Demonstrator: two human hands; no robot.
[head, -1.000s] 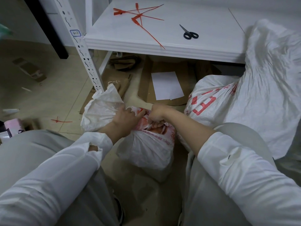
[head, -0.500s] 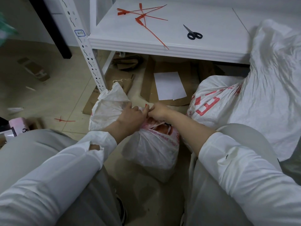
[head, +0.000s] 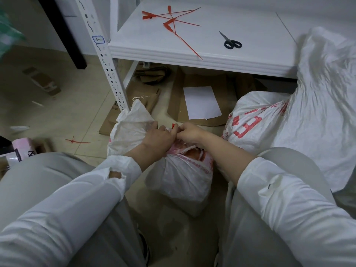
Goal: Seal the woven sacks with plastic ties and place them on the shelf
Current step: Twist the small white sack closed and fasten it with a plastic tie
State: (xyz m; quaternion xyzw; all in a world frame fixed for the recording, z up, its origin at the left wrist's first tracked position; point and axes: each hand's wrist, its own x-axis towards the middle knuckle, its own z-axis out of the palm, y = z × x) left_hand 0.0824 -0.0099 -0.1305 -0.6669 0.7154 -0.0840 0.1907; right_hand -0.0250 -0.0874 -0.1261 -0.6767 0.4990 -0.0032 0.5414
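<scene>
A white woven sack (head: 183,182) with red print stands on the floor between my knees. My left hand (head: 157,138) grips its bunched neck, and the loose top of the sack fans out to the left of that hand. My right hand (head: 187,132) pinches a red plastic tie (head: 174,125) at the neck, right against my left fingers; only a small red tip shows. Several spare red ties (head: 173,22) lie on the white shelf (head: 192,56) ahead.
Black scissors (head: 232,43) lie on the shelf. A second printed sack (head: 256,120) and a large crumpled white sack (head: 323,97) stand at right. Flat cardboard with a white sheet (head: 201,102) lies under the shelf. The shelf's upright post (head: 104,60) is left; one red tie (head: 77,141) is on the floor.
Both hands have stayed together at the sack's neck with small finger movements. The view has shifted slightly; the sack has not moved from its spot.
</scene>
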